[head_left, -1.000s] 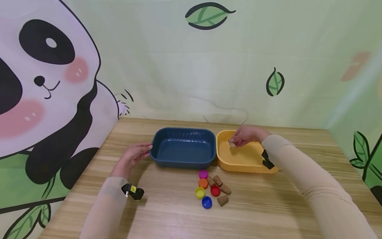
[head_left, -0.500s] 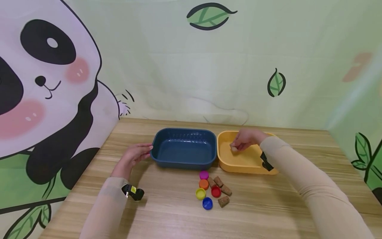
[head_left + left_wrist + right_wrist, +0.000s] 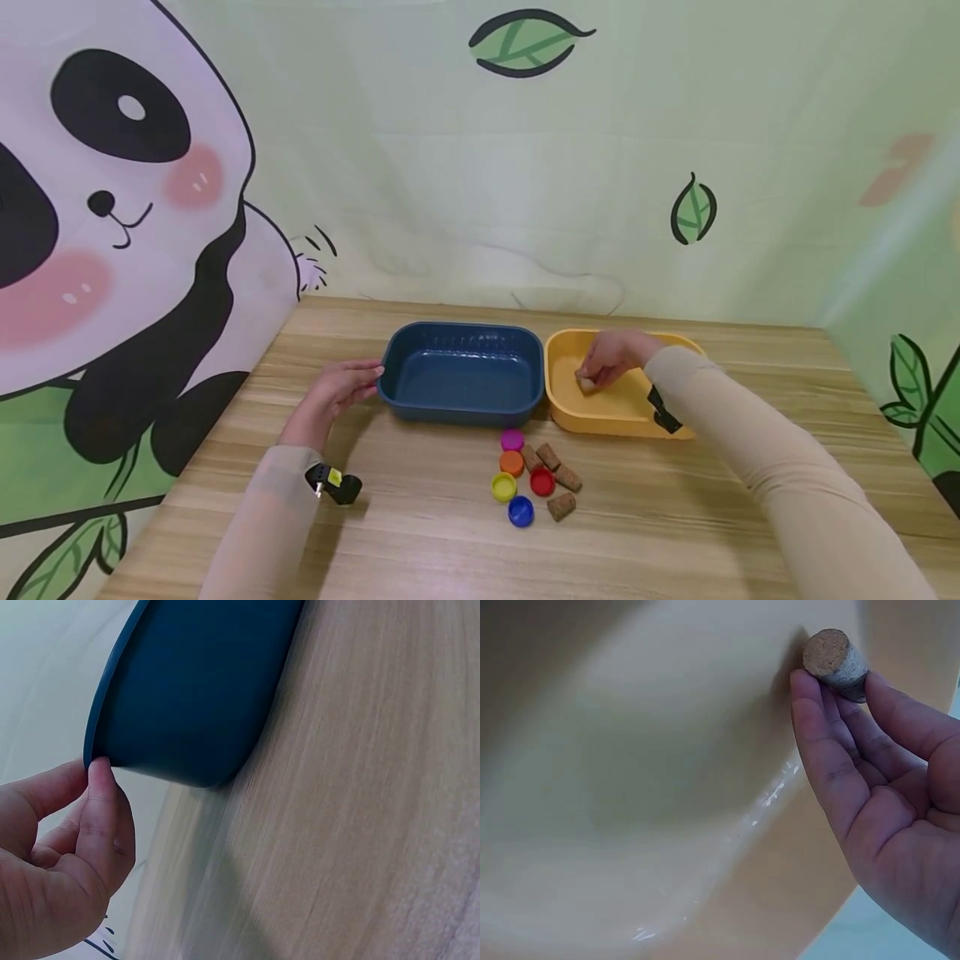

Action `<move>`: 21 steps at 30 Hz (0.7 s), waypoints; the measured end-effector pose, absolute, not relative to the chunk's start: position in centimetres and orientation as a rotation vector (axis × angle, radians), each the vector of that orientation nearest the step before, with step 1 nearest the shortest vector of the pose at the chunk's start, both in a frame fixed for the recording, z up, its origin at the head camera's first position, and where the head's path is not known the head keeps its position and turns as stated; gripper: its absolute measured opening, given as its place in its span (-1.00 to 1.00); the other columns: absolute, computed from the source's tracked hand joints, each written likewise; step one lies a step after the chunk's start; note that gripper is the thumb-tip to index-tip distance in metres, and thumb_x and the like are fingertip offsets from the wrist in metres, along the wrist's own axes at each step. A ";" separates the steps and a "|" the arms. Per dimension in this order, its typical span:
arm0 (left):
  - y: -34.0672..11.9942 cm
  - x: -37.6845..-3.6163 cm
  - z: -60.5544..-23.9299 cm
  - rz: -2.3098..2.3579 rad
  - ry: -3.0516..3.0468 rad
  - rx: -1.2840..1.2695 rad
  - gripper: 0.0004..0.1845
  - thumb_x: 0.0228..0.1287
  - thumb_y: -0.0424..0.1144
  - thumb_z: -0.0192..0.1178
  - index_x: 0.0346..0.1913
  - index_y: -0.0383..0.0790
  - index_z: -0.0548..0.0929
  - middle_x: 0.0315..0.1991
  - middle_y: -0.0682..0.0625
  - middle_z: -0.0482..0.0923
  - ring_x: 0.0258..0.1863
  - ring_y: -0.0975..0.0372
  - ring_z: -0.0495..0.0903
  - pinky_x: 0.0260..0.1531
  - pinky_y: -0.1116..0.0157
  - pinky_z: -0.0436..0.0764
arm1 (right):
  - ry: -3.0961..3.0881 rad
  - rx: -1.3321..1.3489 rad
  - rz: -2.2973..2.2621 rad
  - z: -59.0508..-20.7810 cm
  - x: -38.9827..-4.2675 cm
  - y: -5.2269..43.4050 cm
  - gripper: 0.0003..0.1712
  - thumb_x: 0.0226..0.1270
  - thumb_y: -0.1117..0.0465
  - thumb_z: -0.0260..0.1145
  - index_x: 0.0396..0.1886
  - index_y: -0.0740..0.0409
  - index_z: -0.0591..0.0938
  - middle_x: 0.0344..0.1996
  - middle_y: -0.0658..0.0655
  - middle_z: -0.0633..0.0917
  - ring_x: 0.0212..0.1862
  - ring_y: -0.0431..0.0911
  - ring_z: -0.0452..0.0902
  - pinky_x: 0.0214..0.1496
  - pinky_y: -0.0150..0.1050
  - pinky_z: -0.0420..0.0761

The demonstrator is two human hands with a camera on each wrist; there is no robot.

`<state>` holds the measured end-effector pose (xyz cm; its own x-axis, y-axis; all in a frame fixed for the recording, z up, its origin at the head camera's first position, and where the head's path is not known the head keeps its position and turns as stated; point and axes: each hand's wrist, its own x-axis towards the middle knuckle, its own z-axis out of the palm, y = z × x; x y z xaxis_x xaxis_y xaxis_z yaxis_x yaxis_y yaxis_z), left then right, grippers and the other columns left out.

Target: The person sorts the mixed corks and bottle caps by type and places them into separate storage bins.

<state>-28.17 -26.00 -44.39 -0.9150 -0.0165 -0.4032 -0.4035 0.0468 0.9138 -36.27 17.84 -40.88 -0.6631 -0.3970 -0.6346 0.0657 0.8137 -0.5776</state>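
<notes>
My right hand (image 3: pixel 615 353) is inside the yellow tray (image 3: pixel 600 423), low over its floor. Between thumb and fingertips it holds a cork (image 3: pixel 838 663), whose round brown end shows in the right wrist view. At the left end of the dark blue tray (image 3: pixel 459 415), my left hand (image 3: pixel 341 392) pinches the rim between thumb and finger, as the left wrist view shows. In front of the trays lie several corks, among them a lone cork (image 3: pixel 561 506). Beside them are bottle caps: magenta (image 3: pixel 512 439), orange (image 3: pixel 512 463), yellow (image 3: pixel 503 487), red cap (image 3: pixel 542 481) and blue cap (image 3: pixel 521 511).
The two trays stand side by side on a wooden table (image 3: pixel 420 533), close to its back edge. Behind it hangs a pale green cloth (image 3: pixel 420 167) printed with a panda and leaves. A small black camera (image 3: pixel 337 483) sits on each wrist.
My right hand has lowered slightly with the cork, toward the floor of the yellow tray. The left hand stays on the blue tray's rim.
</notes>
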 end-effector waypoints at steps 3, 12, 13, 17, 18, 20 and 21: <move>-26.0 -28.2 -44.4 1.944 2.042 -0.436 -0.46 0.50 -0.35 0.17 0.42 -0.55 0.37 -0.43 0.17 0.67 -0.45 0.42 0.69 -0.24 0.51 0.75 | 2.185 -0.233 -0.712 -40.6 -35.8 17.5 -0.64 0.58 0.29 0.16 0.13 0.52 0.60 -0.40 -0.02 0.69 -0.34 -0.26 0.56 -0.09 -0.36 0.75; -26.0 -28.2 -44.4 1.949 2.047 -0.404 -0.46 0.51 -0.36 0.16 0.42 -0.58 0.36 -0.43 0.17 0.68 -0.45 0.43 0.68 -0.25 0.51 0.75 | 2.190 -0.229 -0.692 -41.0 -35.9 17.4 -0.64 0.59 0.27 0.16 0.11 0.51 0.61 -0.42 -0.02 0.69 -0.36 -0.26 0.56 -0.14 -0.40 0.72; -26.1 -28.2 -44.5 1.944 2.052 -0.407 -0.46 0.51 -0.35 0.16 0.42 -0.58 0.36 -0.43 0.17 0.67 -0.45 0.43 0.68 -0.25 0.51 0.75 | 2.193 -0.227 -0.694 -41.0 -35.9 17.4 -0.64 0.58 0.26 0.17 0.10 0.50 0.62 -0.43 -0.03 0.69 -0.36 -0.27 0.56 -0.15 -0.40 0.72; -26.1 -28.3 -44.6 1.927 2.070 -0.418 -0.46 0.51 -0.34 0.15 0.42 -0.56 0.36 -0.42 0.17 0.66 -0.45 0.43 0.68 -0.26 0.52 0.74 | 2.194 -0.223 -0.700 -41.2 -35.8 17.2 -0.66 0.58 0.23 0.20 0.04 0.48 0.65 -0.46 -0.06 0.67 -0.38 -0.29 0.56 -0.18 -0.43 0.70; -26.0 -28.3 -44.6 1.924 2.075 -0.424 -0.46 0.51 -0.35 0.15 0.42 -0.56 0.37 -0.42 0.17 0.66 -0.45 0.44 0.68 -0.26 0.53 0.74 | 2.194 -0.222 -0.699 -41.2 -35.8 17.1 -0.67 0.57 0.23 0.20 0.02 0.47 0.65 -0.47 -0.06 0.67 -0.38 -0.29 0.56 -0.19 -0.43 0.69; -26.0 -28.2 -44.6 1.926 2.077 -0.417 -0.46 0.51 -0.35 0.16 0.42 -0.57 0.37 -0.42 0.17 0.66 -0.45 0.43 0.68 -0.26 0.52 0.74 | 2.193 -0.226 -0.700 -41.3 -35.8 17.1 -0.68 0.57 0.22 0.21 -0.02 0.46 0.66 -0.48 -0.06 0.67 -0.39 -0.29 0.56 -0.21 -0.43 0.69; -26.0 -28.2 -44.6 1.928 2.077 -0.414 -0.45 0.51 -0.35 0.16 0.42 -0.57 0.36 -0.42 0.17 0.66 -0.45 0.44 0.68 -0.26 0.52 0.74 | 2.195 -0.224 -0.698 -41.3 -35.8 17.1 -0.69 0.57 0.22 0.21 -0.04 0.45 0.67 -0.49 -0.06 0.66 -0.40 -0.29 0.55 -0.22 -0.44 0.69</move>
